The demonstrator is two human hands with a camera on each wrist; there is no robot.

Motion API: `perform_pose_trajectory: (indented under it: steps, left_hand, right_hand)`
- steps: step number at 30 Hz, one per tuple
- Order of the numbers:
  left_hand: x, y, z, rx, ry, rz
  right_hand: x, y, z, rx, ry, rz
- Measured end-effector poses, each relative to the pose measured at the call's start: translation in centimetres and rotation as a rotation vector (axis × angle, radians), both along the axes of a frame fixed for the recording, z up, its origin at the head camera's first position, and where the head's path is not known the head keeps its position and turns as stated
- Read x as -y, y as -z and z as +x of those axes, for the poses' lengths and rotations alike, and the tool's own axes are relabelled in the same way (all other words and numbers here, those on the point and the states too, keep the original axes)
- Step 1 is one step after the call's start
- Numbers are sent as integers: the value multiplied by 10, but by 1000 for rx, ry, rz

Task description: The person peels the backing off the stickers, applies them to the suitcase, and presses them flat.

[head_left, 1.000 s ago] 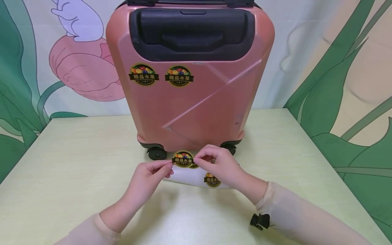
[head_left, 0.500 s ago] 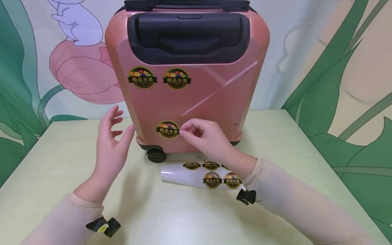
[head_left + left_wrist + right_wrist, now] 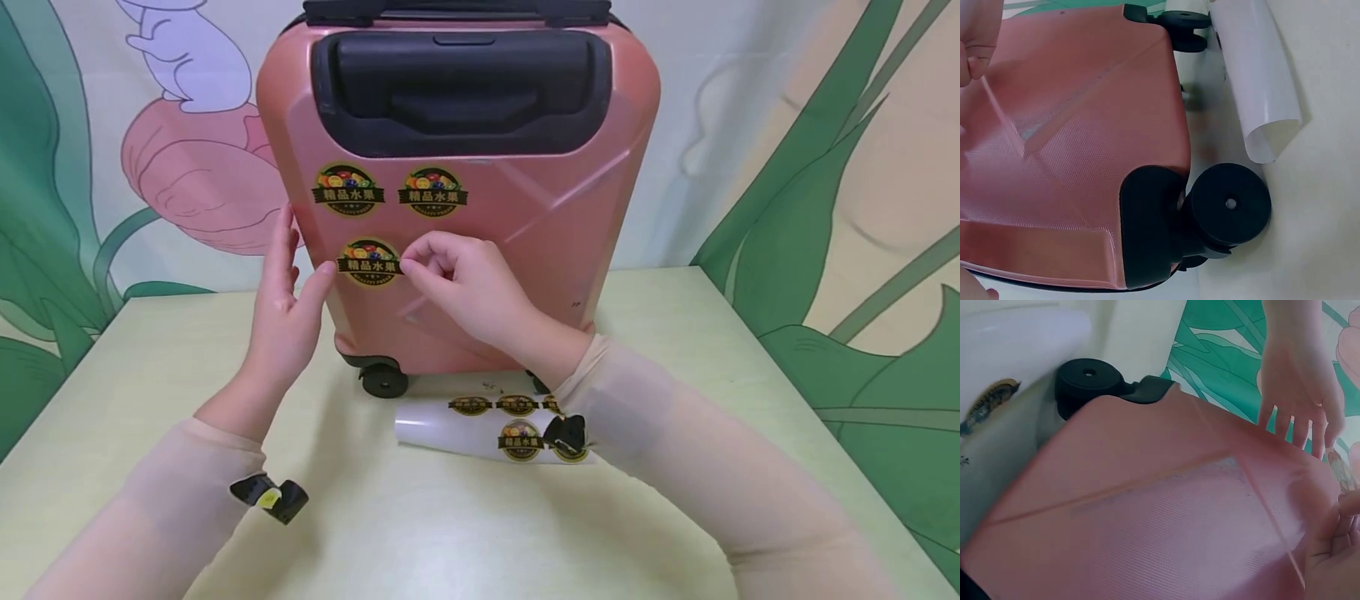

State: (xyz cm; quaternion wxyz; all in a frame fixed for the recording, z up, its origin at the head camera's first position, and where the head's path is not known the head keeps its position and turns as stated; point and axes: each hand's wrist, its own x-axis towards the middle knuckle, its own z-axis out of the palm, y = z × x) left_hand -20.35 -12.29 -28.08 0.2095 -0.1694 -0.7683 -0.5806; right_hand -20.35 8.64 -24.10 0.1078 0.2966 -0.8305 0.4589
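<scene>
A pink suitcase (image 3: 555,258) stands upright on the table. Two round fruit stickers, a left one (image 3: 348,190) and a right one (image 3: 432,192), are on its upper front. My right hand (image 3: 472,287) pinches the right end of another sticker (image 3: 369,263) in front of the shell, below the left one. Whether its back touches the shell cannot be told. My left hand (image 3: 281,312) is at the suitcase's left edge, fingers extended and thumb at the sticker's left end. In the right wrist view the sticker (image 3: 1341,470) appears between both hands.
A white sticker sheet (image 3: 442,429) with several fruit stickers lies on the table (image 3: 450,525) before the suitcase, its left end curled. A black wheel (image 3: 384,382) is just behind it. A cartoon-printed backdrop (image 3: 712,108) stands behind.
Both hands first held the sticker over the sheet. My right hand has carried it up and left to the suitcase front, while my left hand let go and rose to the suitcase's left edge.
</scene>
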Motion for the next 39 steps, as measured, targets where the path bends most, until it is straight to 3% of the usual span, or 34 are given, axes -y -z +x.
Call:
perform_pose_trajectory:
  steps: [4,12,19,28,34,39]
  left_hand:
    - [-1,0,-2,-7,63,62]
    - [0,2,-8,28,88,71]
    - [-5,-11,7,46,137,50]
    - [-1,-9,4,34,167,99]
    - [0,-9,3,38,165,109]
    - [1,-10,5,49,124,72]
  right_hand:
    - [4,-4,-4,-7,30,29]
    - [9,-6,-9,-26,63,83]
    - [13,-7,-10,-31,75,111]
    - [14,-9,-8,-40,78,117]
    - [15,-9,-8,-46,87,132]
    - [16,-8,-9,-75,89,137]
